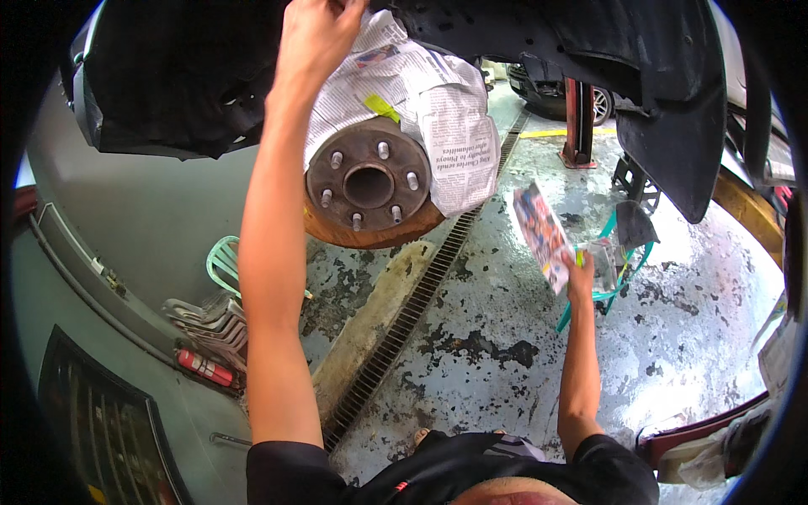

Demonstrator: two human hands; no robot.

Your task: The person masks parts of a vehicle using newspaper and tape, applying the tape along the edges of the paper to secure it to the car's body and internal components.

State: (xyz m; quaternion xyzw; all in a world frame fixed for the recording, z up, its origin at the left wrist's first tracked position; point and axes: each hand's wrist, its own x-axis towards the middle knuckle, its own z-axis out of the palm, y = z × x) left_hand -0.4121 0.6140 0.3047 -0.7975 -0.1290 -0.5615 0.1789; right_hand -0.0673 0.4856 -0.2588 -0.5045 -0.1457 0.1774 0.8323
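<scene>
My left hand (pixel 322 31) reaches up to the top edge of the picture, beside the upper part of newspaper sheets (pixel 461 145) wrapped around the brake assembly. Its fingertips are partly cut off, so whether they grip the paper is hidden. A strip of yellow-green tape (pixel 382 108) sticks to the paper above the rusty wheel hub (pixel 369 184), whose several studs are bare. The lower rim of the brake disc (pixel 379 237) shows below it. Down to the right, my right hand (pixel 581 271) holds a folded, colour-printed newspaper sheet (pixel 541 233), with yellow-green tape at its fingers.
Behind my right hand stands a green plastic stool (pixel 631 271) with things on it. A drain grate (pixel 404 315) crosses the worn floor. Black wheel-arch liner (pixel 177 82) hangs overhead. Along the left wall are a fire extinguisher (pixel 205 367) and stacked chairs (pixel 211 322). A lift post (pixel 579 123) stands farther back.
</scene>
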